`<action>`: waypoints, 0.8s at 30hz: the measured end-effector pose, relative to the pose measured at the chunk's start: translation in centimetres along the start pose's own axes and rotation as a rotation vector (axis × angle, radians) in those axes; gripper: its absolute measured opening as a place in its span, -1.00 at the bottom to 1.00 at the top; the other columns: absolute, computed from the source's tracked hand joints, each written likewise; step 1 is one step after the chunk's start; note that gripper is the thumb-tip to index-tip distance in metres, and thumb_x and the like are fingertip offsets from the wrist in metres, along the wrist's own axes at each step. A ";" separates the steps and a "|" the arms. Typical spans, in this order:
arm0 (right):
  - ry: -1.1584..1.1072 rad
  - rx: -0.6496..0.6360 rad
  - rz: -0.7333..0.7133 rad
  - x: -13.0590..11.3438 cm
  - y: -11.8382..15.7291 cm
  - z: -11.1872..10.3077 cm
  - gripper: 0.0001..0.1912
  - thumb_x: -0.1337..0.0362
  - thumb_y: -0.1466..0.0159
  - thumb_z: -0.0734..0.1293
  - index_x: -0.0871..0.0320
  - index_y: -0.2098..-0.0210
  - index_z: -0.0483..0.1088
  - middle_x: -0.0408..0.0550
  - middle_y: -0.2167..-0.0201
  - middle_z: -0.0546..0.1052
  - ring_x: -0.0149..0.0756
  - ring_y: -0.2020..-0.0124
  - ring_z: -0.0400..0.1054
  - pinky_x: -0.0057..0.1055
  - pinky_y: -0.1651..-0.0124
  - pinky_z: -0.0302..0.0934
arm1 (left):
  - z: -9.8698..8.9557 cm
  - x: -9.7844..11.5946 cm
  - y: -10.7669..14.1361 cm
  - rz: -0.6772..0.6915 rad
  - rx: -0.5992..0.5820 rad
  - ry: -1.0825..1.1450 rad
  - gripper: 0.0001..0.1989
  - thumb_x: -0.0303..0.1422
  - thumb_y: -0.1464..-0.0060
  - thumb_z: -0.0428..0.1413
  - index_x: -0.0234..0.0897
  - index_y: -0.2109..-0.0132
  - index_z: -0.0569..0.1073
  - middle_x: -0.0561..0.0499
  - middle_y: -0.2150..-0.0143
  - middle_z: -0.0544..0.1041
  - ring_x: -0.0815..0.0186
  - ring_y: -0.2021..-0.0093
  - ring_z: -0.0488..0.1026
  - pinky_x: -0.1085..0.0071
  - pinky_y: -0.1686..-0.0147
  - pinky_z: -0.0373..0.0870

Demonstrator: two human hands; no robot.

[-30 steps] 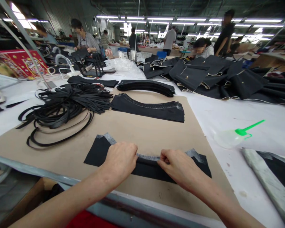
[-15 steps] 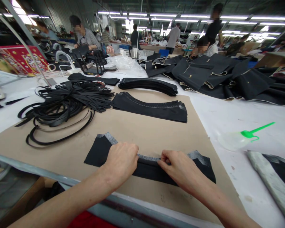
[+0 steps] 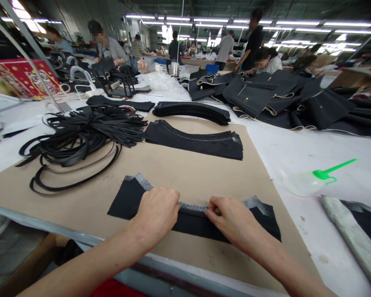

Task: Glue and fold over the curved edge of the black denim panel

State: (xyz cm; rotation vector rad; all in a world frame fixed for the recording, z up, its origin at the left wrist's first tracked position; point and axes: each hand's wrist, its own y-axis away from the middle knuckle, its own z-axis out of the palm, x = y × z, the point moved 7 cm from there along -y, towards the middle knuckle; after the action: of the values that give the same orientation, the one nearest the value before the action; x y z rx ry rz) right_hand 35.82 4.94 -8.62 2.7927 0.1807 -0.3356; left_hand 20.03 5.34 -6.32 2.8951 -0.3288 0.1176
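Note:
A curved black fabric piece with a grey notched edge lies on the brown paper sheet in front of me. My left hand is closed on its curved upper edge, left of the middle. On the same edge, to the right, my right hand pinches the cloth between thumb and forefinger. Between the hands the grey edge shows folded over the black cloth. Farther back lie a stack of similar curved pieces and another black stack.
A tangle of black strips covers the left of the paper. To the right lies a clear squeeze bottle with a green spout, near a marbled slab. Black panels are heaped behind. Several people work in the background.
Both hands keep their grip on the fabric's edge with hardly any movement. The view has shifted very slightly. In the background a standing person has moved left and leans forward.

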 end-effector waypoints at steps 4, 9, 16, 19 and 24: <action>0.021 0.000 0.009 0.0 0.2 -0.2 -0.79 0.33 -0.25 0.22 0.15 0.50 0.37 -0.04 0.50 0.50 -0.24 0.42 0.39 -0.41 0.47 -0.11 | 0.2 0.0 0.0 -0.003 -0.010 0.002 -0.81 -0.31 -0.11 0.05 -0.24 0.38 0.52 -0.12 0.39 0.59 0.07 0.31 0.55 0.28 0.37 0.39; 0.018 -0.018 0.027 0.2 0.3 -0.3 -0.79 0.34 -0.25 0.22 0.15 0.50 0.37 -0.04 0.50 0.51 -0.25 0.42 0.39 -0.41 0.47 -0.12 | 0.3 0.3 0.0 -0.014 -0.043 0.016 -0.81 -0.30 -0.12 0.05 -0.25 0.33 0.53 -0.14 0.35 0.59 0.12 0.28 0.54 0.29 0.30 0.38; 0.018 -0.002 0.029 0.4 0.3 -0.1 -0.80 0.34 -0.24 0.21 0.14 0.50 0.36 -0.05 0.48 0.52 -0.24 0.40 0.39 -0.41 0.46 -0.12 | 0.6 0.3 -0.2 -0.007 -0.040 0.003 -0.80 -0.31 -0.12 0.04 -0.25 0.33 0.53 -0.14 0.35 0.58 0.10 0.29 0.54 0.28 0.30 0.39; 0.011 0.010 0.015 0.5 0.1 0.1 -0.80 0.33 -0.23 0.21 0.13 0.50 0.36 -0.04 0.49 0.52 -0.23 0.40 0.39 -0.41 0.46 -0.12 | 0.5 0.3 -0.2 0.002 -0.023 -0.004 -0.80 -0.31 -0.12 0.04 -0.25 0.34 0.53 -0.14 0.36 0.59 0.08 0.30 0.54 0.27 0.33 0.39; -0.001 0.020 0.006 0.5 0.0 0.2 -0.81 0.33 -0.23 0.21 0.13 0.49 0.37 -0.04 0.49 0.52 -0.23 0.41 0.39 -0.41 0.47 -0.13 | 0.5 0.4 -0.1 -0.015 -0.039 -0.008 -0.79 -0.32 -0.13 0.03 -0.27 0.35 0.53 -0.15 0.35 0.59 0.09 0.28 0.55 0.29 0.33 0.38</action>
State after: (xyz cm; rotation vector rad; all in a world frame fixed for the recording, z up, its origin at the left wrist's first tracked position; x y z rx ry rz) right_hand 36.26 4.96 -8.92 2.8124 0.1694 -0.3400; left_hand 20.44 5.28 -6.79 2.8593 -0.3076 0.0963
